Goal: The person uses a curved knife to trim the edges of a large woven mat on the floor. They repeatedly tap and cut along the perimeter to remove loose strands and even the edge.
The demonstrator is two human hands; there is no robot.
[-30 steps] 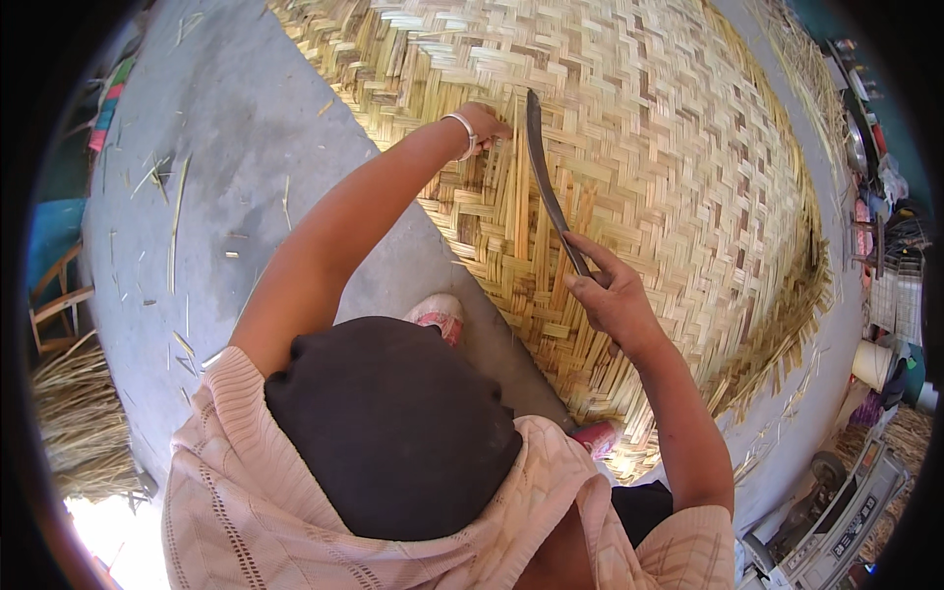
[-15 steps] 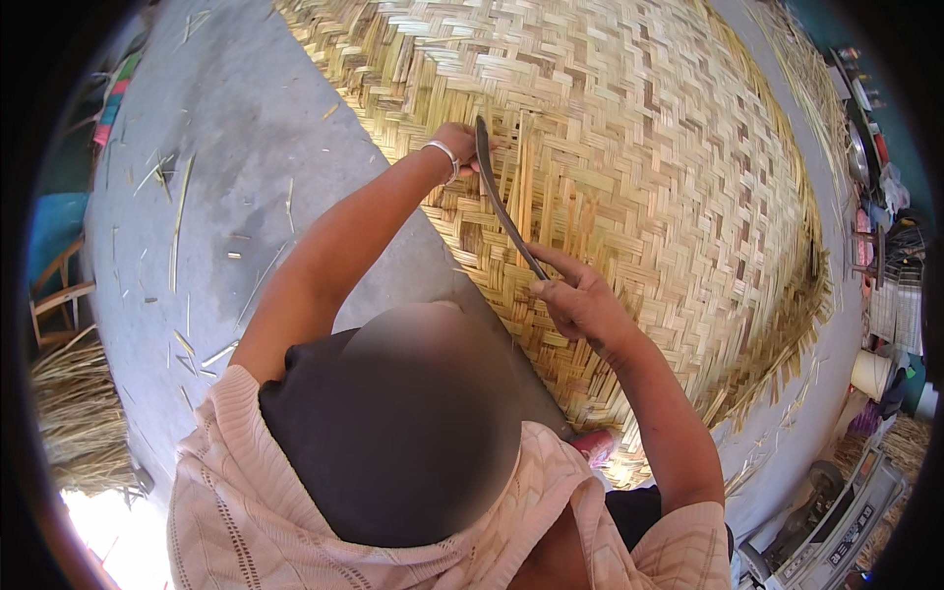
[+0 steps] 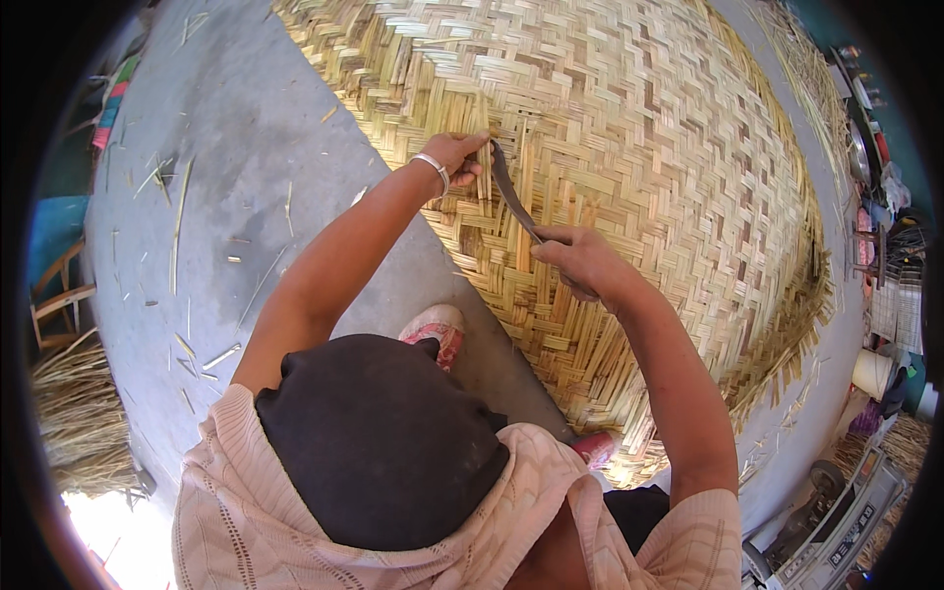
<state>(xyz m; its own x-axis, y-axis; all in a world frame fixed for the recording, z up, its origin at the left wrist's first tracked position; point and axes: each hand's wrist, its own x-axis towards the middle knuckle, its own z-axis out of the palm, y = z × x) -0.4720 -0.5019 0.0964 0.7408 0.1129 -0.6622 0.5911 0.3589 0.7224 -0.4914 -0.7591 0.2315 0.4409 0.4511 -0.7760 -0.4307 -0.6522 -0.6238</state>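
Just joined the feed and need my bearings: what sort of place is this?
Probably an outdoor yard used for bamboo weaving: a large woven mat spread over a concrete floor, loose strips scattered about, a bundle of strips at the left.

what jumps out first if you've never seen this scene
A huge woven bamboo mat fills the upper right, spread over a grey concrete floor. At its near edge, the right hand grips a curved dark knife whose tip meets the strips pinched by the left hand, which wears a silver bangle.
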